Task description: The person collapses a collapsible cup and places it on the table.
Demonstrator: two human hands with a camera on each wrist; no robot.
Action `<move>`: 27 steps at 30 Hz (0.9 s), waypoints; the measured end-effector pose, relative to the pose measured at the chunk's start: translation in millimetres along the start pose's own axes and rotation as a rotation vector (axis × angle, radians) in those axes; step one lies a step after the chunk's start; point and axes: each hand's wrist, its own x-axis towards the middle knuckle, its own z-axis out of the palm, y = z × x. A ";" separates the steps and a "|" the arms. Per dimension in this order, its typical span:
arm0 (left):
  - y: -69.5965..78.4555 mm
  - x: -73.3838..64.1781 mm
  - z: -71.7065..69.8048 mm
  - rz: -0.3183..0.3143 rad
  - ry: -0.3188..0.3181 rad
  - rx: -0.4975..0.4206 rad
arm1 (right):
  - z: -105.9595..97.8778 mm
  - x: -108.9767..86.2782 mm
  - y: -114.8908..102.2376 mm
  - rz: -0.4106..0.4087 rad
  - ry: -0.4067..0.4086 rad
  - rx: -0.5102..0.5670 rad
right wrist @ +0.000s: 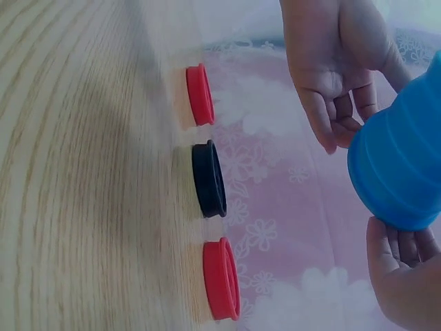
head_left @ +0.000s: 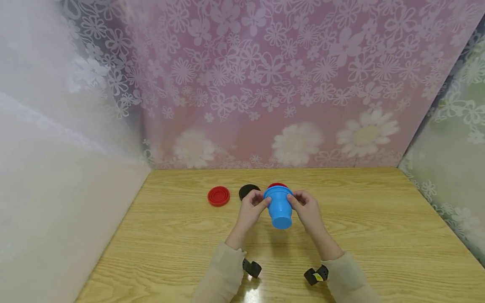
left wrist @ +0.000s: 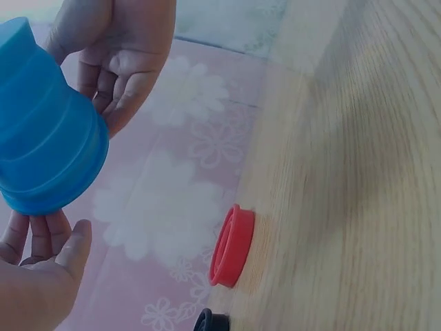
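Observation:
A blue collapsible cup point(head_left: 280, 206), stretched out into ridged tiers, is held above the table with its narrow base towards me and its wide rim away. My left hand point(head_left: 251, 208) pinches the rim's left side, thumb on the near face. On the opposite side my right hand point(head_left: 308, 212) grips the rim the same way. Both wrist views show the fingers at the wide rim; the inside of the cup is hidden. Behind the cup, a flattened red collapsible cup point(right wrist: 200, 94) stands at the left, a black one point(right wrist: 209, 179) in the middle and another red one point(left wrist: 233, 246) at the right.
The wooden table point(head_left: 170, 252) reaches back to a pink flowered curtain point(head_left: 242, 84). Pale walls of sheeting flank it on the left point(head_left: 57, 189) and right point(head_left: 458, 168). Black straps with small devices sit at both wrists.

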 end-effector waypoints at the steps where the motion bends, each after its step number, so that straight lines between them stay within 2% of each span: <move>1: -0.5 0.1 0.2 -0.008 0.003 -0.025 | 0.2 0.0 0.2 0.003 -0.004 0.016; 7: -9.4 2.0 1.3 -0.069 -0.005 -0.218 | 0.9 -0.8 1.0 0.012 -0.024 0.089; 11: -20.3 6.5 1.1 -0.133 -0.015 -0.306 | 1.4 -1.3 1.0 0.032 -0.027 0.116; 15: -25.5 10.6 1.4 -0.210 -0.008 -0.348 | 2.0 -1.8 0.4 0.062 -0.028 0.122; 18: -24.6 12.5 2.3 -0.243 -0.007 -0.374 | 2.5 -1.5 0.8 0.085 -0.038 0.133; 23: -24.2 14.7 2.0 -0.268 -0.007 -0.405 | 3.1 0.4 2.0 0.125 -0.078 0.173; 27: -27.0 16.4 1.0 -0.271 -0.020 -0.405 | 2.9 1.0 -1.9 0.165 -0.144 0.193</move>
